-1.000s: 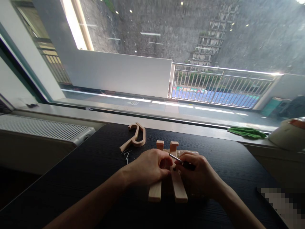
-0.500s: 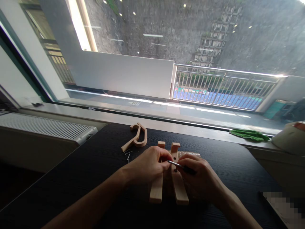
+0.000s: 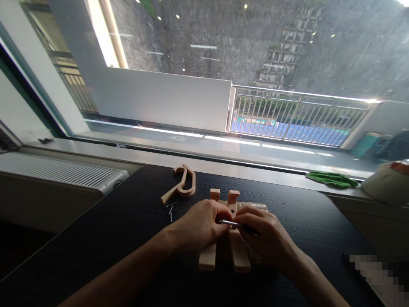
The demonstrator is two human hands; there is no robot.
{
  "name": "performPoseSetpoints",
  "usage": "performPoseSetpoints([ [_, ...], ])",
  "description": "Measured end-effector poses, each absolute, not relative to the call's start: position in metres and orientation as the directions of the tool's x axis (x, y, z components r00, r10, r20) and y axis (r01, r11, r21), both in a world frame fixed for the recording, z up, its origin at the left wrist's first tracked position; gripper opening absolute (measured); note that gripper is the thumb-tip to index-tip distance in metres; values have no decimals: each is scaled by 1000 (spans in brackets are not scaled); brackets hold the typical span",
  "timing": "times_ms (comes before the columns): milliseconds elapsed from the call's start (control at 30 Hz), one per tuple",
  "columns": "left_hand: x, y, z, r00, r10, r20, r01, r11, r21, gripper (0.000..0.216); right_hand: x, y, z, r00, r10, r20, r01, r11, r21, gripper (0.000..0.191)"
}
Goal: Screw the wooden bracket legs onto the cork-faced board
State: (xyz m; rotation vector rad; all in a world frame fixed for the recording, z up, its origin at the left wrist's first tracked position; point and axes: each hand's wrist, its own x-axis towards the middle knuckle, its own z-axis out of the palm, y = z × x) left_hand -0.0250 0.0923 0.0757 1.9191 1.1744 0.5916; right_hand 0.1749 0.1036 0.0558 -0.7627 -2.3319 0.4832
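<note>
Two parallel wooden slats (image 3: 238, 256) with notched far ends lie on a flat wooden panel (image 3: 255, 206) on the black table (image 3: 121, 230). My left hand (image 3: 200, 224) rests on the left slat, fingers curled and pinched near the tip of a thin metal tool (image 3: 231, 223). My right hand (image 3: 266, 238) grips that tool by its dark handle, the shaft lying nearly level across the right slat. What my left fingers pinch is hidden.
A curved wooden hook piece (image 3: 182, 184) lies at the table's far left, with several small nails (image 3: 170, 209) beside it. A green cloth (image 3: 332, 178) and a pale rounded object (image 3: 385, 183) sit on the windowsill. A radiator (image 3: 60, 172) runs along the left.
The metal tool's shaft has swung from pointing up-left to lying almost level, its tip now lower and closer to my left fingers. Both hands stay over the slats.
</note>
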Motion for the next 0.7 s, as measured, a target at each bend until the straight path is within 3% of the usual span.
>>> performPoseSetpoints([
  [233, -25, 90, 79, 459, 888, -5, 525, -267, 808, 10, 176, 103, 58, -690, 605, 397, 416, 781, -466, 11],
  [500, -36, 98, 92, 377, 924, 56, 536, -268, 801, 24, 177, 104, 58, -682, 621, 387, 411, 762, -500, 19],
  [700, -21, 89, 85, 460, 886, 67, 495, -318, 808, 19, 178, 103, 57, -655, 624, 427, 395, 764, -510, 28],
])
